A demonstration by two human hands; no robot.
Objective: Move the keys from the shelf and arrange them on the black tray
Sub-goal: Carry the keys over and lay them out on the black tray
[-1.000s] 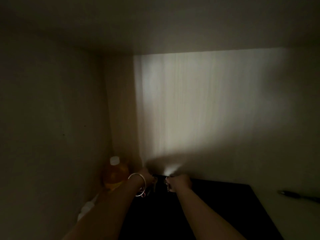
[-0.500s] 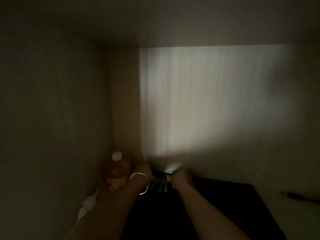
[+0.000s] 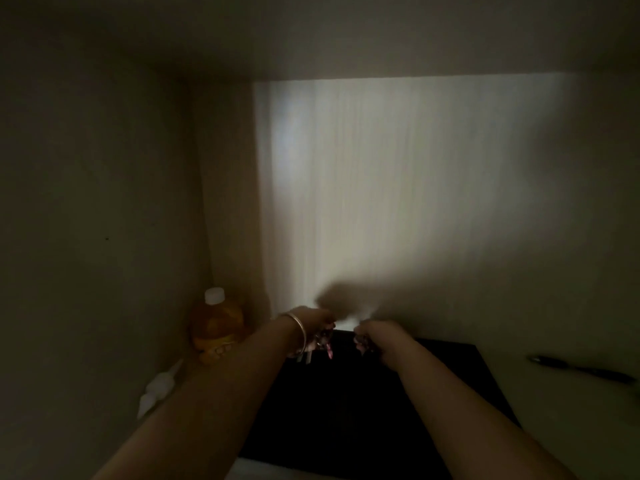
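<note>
The scene is very dark. A black tray (image 3: 433, 393) lies on a pale surface against a lit back wall. My left hand (image 3: 311, 323), with a bangle on the wrist, is closed on a bunch of keys (image 3: 320, 344) that dangles over the tray's far edge. My right hand (image 3: 375, 336) is closed at the same far edge, a little to the right; something small and dark shows in its fingers, too blurred to name. The two hands are slightly apart.
An orange bottle (image 3: 216, 323) with a white cap stands in the left corner. A white object (image 3: 157, 389) lies in front of it near the left wall. A dark pen (image 3: 581, 368) lies on the surface to the right of the tray.
My hands have drawn apart at the tray's far edge. The keys, which hung between both hands, now hang from my left hand. The view has shifted slightly.
</note>
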